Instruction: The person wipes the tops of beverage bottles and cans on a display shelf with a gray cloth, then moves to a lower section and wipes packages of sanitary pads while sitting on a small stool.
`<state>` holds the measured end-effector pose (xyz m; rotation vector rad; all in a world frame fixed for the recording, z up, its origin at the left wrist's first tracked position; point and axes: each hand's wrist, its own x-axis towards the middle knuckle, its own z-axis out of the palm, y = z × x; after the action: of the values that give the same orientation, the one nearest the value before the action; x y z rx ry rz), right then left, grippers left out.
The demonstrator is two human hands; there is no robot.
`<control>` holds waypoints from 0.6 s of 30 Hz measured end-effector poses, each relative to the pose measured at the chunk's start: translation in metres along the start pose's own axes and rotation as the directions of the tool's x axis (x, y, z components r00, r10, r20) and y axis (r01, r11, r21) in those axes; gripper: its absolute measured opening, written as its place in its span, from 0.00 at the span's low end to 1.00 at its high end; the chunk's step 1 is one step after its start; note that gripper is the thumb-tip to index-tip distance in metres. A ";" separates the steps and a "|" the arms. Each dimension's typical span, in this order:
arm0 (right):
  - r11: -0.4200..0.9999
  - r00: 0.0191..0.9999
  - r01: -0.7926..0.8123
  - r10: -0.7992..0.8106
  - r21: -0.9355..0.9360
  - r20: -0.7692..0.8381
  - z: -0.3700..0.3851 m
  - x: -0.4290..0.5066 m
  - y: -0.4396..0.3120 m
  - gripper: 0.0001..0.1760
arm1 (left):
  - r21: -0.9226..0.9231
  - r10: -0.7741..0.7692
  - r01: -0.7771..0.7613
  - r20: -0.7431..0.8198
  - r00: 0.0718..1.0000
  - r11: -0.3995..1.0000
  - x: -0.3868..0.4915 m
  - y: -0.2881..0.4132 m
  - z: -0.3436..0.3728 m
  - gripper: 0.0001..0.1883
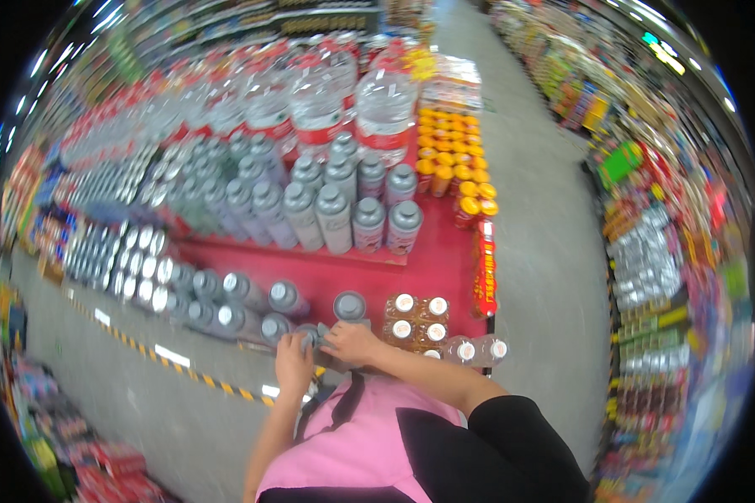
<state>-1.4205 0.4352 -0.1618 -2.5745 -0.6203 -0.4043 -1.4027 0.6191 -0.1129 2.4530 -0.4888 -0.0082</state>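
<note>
My left hand (294, 361) has its fingers around the top of a grey-capped bottle (308, 332) at the front edge of a red-covered display stand (239, 261). Close beside it, my right hand (353, 344) grips what looks like a grey cloth (323, 332) against the same bottle. The hands hide most of that bottle. Just behind my right hand stands another grey-capped bottle (350, 305). To the left, two more bottles (284, 294) (275, 327) begin a long double row. White-capped bottles of brown drink (417, 317) are grouped to the right of my right hand.
Grey-capped bottles (333, 217) fill a raised red step, with large water jugs (385, 107) behind. Yellow-lidded containers (453, 141) and red packs (485, 270) line the right edge. Clear bottles (478, 349) stand at the near right corner. Grey aisle floor (535, 251) separates packed shelves.
</note>
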 end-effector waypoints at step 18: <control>0.727 0.765 -0.641 0.631 -0.246 -0.128 -0.025 0.035 0.000 0.27 | -0.008 0.529 -0.539 0.211 0.822 0.842 0.029 -0.047 0.001 0.18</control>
<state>-1.3945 0.4352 -0.1273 -2.8225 0.3914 -0.3066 -1.3598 0.6426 -0.1384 2.2891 -1.2740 -0.0155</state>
